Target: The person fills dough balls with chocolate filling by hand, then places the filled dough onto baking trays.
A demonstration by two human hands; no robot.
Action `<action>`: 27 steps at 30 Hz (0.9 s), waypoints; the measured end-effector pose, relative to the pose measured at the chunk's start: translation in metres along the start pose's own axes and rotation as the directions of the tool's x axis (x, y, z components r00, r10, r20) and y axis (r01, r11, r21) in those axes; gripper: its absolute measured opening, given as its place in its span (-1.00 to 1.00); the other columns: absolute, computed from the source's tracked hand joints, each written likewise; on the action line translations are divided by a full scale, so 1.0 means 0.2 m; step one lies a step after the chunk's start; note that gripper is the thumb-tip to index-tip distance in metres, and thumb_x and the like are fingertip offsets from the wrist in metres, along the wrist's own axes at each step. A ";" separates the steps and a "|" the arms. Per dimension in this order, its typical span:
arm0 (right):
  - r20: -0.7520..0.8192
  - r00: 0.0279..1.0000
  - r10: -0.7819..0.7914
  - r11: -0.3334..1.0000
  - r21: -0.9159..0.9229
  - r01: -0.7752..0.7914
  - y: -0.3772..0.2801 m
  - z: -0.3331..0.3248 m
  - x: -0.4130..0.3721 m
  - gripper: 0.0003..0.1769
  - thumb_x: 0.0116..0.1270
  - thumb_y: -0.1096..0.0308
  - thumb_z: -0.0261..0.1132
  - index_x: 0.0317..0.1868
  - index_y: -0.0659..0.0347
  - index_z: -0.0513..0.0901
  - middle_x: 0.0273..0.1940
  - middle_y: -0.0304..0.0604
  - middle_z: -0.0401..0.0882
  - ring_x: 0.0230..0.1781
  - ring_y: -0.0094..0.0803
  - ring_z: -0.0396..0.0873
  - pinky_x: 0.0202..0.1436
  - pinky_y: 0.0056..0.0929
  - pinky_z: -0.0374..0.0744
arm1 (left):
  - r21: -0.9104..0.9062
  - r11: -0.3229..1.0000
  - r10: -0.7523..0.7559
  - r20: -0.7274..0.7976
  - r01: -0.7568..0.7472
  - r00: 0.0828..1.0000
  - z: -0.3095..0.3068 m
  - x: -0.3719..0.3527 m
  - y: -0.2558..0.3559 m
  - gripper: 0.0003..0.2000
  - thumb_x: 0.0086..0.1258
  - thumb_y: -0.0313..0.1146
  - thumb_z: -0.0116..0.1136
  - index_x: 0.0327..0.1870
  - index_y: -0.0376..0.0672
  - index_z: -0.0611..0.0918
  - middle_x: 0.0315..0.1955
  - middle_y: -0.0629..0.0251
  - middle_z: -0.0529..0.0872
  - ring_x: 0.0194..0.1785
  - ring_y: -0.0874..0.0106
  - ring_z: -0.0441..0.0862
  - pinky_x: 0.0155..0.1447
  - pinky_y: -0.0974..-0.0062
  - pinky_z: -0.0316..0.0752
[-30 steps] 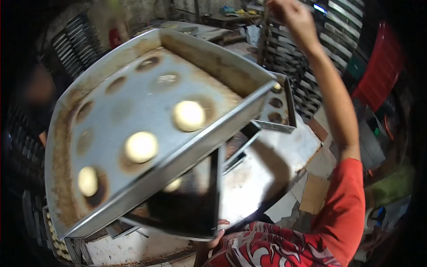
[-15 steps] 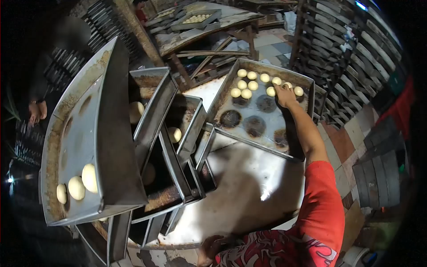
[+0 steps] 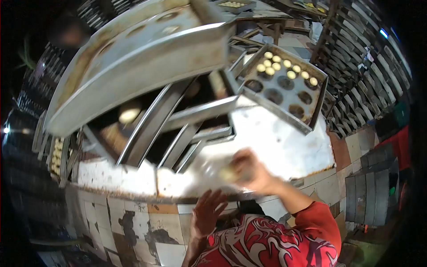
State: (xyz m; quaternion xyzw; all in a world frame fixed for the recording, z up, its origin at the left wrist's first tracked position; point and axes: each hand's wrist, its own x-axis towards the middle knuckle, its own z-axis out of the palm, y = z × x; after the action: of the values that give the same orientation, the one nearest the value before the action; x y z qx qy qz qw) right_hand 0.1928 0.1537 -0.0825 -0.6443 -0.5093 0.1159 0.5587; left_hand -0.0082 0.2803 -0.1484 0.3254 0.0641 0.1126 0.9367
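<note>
The big grey rectangular metal tray (image 3: 142, 71) up top is looking kinda dull and brown-stained, while the shallow grey metal tray (image 3: 289, 95) is showing scorched-looking rounds near smooth, pale-yellow dough balls (image 3: 290, 74). The flat white tabletop (image 3: 284, 142) is gleaming super glossy, though its edge is looking rough and rusty, and the red patterned shirt (image 3: 267, 238) is reading as matt cloth.

Prob a small bakery wkshp. Pale dough-like balls (image 3: 290, 74) grouped at the far edge of a deep metal tray (image 3: 289, 96), more trays stacked askew (image 3: 147, 73) alongside on a white worktable (image 3: 284, 133). Another tray w/ balls (image 3: 247, 8) in bg. Tall slatted racks (image 3: 351, 71) at rt of view. Floor (image 3: 167, 218) = worn, patched tile; dim rm.
</note>
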 end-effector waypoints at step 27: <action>-0.571 0.778 0.261 0.961 0.074 -0.268 0.51 2.48 1.23 -0.92 0.25 0.56 0.03 -0.26 0.38 0.43 -0.34 0.07 0.42 -0.29 -0.13 0.41 -0.12 -0.31 0.40 | 0.242 0.935 0.353 -0.696 -0.259 0.626 -1.21 -0.37 1.23 -0.70 0.28 -0.68 -0.01 0.05 -0.36 0.45 -0.07 0.20 0.57 0.03 0.38 0.55 0.12 0.46 0.48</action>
State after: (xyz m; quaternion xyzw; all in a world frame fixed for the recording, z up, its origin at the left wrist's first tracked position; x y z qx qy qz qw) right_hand 0.0020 0.6601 -0.2373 -0.7171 -0.2220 -0.0099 0.6606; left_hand -0.1678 0.5934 -0.1796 0.3144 0.3817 0.3861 0.7787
